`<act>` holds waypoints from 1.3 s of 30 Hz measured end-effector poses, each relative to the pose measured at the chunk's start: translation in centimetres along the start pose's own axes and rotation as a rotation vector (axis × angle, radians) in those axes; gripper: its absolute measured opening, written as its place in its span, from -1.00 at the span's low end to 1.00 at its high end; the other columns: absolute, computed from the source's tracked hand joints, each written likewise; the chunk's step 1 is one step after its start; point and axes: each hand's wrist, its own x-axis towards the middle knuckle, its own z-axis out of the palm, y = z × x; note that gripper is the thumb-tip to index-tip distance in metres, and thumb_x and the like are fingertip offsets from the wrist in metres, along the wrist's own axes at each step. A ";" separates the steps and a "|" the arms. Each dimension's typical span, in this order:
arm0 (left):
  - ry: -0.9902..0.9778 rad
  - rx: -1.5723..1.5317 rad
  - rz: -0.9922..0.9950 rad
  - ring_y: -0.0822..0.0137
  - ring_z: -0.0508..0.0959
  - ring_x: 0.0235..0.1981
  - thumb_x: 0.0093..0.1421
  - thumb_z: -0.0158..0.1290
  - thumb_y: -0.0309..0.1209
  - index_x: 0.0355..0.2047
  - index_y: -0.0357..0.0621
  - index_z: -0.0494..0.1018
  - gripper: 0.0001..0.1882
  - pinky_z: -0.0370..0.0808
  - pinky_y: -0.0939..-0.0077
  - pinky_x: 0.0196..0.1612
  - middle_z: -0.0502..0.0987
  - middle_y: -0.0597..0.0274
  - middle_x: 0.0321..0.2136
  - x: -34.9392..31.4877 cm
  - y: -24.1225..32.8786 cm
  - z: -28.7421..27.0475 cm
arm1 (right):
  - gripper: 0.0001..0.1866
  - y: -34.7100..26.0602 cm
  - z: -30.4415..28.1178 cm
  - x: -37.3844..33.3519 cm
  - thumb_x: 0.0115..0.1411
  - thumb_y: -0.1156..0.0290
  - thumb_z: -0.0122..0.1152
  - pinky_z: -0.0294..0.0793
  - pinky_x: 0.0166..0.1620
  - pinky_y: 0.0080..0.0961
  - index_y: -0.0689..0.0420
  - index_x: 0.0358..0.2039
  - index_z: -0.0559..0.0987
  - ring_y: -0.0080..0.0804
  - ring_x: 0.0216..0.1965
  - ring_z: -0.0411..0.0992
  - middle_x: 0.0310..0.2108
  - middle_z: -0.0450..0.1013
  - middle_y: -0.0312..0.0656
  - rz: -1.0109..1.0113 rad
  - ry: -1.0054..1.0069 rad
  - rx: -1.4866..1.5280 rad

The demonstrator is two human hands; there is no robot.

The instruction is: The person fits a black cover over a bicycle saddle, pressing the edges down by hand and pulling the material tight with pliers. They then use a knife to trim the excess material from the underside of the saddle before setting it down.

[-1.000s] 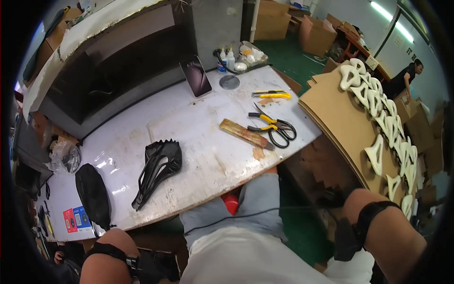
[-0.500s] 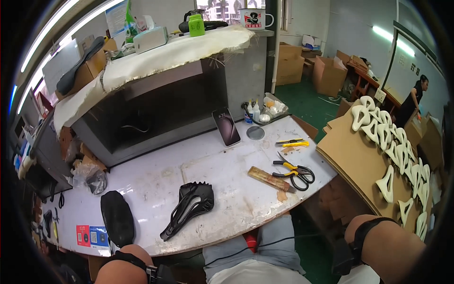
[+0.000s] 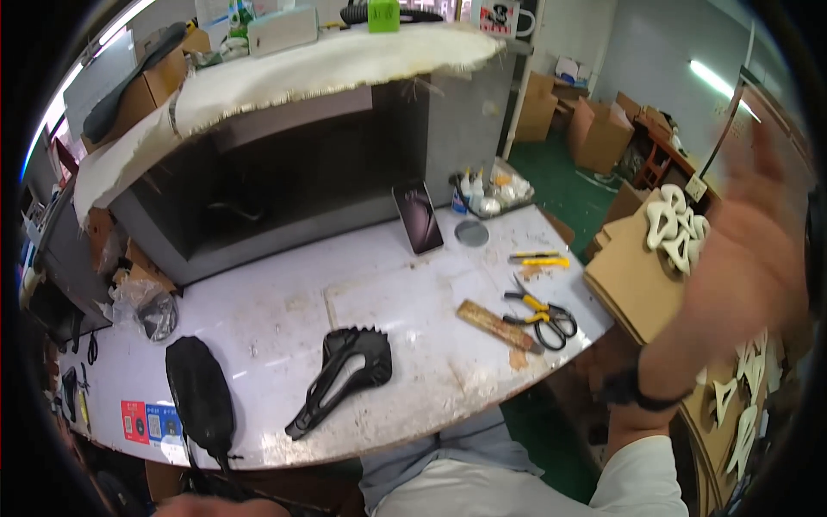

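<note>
My right hand (image 3: 748, 250) is raised at the right, over the cardboard with the pale saddle-shaped pieces (image 3: 676, 228). It is smeared by motion, its blurred fingers point upward, and I see nothing clear in them. A dark strap (image 3: 642, 388) circles that wrist. Of my left arm (image 3: 220, 507) only a strip of skin shows at the lower edge; the hand is out of sight. A black bicycle saddle (image 3: 366, 370) with a long central opening lies on the white table (image 3: 267, 327), apart from both hands. To its left rests a black drawstring pouch (image 3: 200, 392).
Black-and-yellow scissors (image 3: 551, 320), a worn wooden bar (image 3: 500, 326) and a yellow cutter knife (image 3: 544, 262) lie on the table's right side. A phone (image 3: 418, 217) leans against the grey box shelf (image 3: 301, 164). Small bottles (image 3: 469, 189) stand behind a round grey disc (image 3: 471, 233).
My right hand has come up into view at the right, over the pale pieces. My left forearm has sunk toward the lower edge. The view has shifted slightly; the table things lie as before.
</note>
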 end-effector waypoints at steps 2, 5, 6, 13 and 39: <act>-0.142 0.232 -0.275 -0.05 0.67 -0.04 0.58 -0.02 -0.12 0.31 -0.29 0.47 -0.48 0.62 -0.08 -0.02 0.58 -0.18 0.17 -7.5 0.3 -5.7 | -0.83 4.1 2.2 -1.1 0.52 0.44 0.13 0.53 -0.13 -0.53 0.23 -0.15 0.65 -0.55 -0.30 0.53 -0.30 0.62 -0.24 0.231 -0.062 -0.017; -0.265 0.696 -0.651 0.09 0.52 -0.62 0.42 0.12 -0.56 -0.36 -0.42 0.63 -0.79 0.39 0.22 -0.52 0.56 0.03 -0.58 -15.8 -0.2 -6.1 | -0.85 17.3 -0.6 -5.6 0.47 0.43 0.23 0.49 -0.36 -0.55 0.21 -0.24 0.66 -0.57 -0.47 0.50 -0.42 0.60 -0.25 0.664 -0.382 -0.099; -0.356 0.814 -0.638 0.05 0.45 -0.65 0.41 0.15 -0.56 -0.41 -0.36 0.61 -0.79 0.34 0.16 -0.55 0.46 0.00 -0.62 -17.5 -0.6 -6.0 | -0.86 21.1 -1.2 -7.7 0.43 0.44 0.26 0.49 -0.41 -0.56 0.22 -0.26 0.66 -0.58 -0.48 0.50 -0.44 0.60 -0.26 0.764 -0.485 -0.306; -0.224 1.128 -0.657 -0.12 0.55 -0.55 0.37 0.19 -0.58 -0.35 -0.37 0.64 -0.87 0.46 0.09 -0.49 0.56 -0.12 -0.53 -25.0 -1.7 -6.3 | -0.80 35.1 0.0 -17.1 0.18 0.49 0.25 0.65 -0.02 -0.07 0.16 -0.25 0.79 0.13 -0.14 0.66 -0.23 0.68 0.10 0.492 -0.884 -0.706; -0.210 1.224 -0.472 -0.08 0.53 -0.60 0.38 0.13 -0.58 -0.41 -0.36 0.58 -0.82 0.47 0.13 -0.54 0.56 -0.09 -0.54 -26.2 -2.1 -6.2 | -0.81 40.6 4.4 -19.1 0.08 0.31 0.46 0.70 0.08 -0.13 -0.12 -0.26 0.87 -0.03 -0.03 0.70 -0.14 0.73 -0.04 0.720 -1.194 -1.083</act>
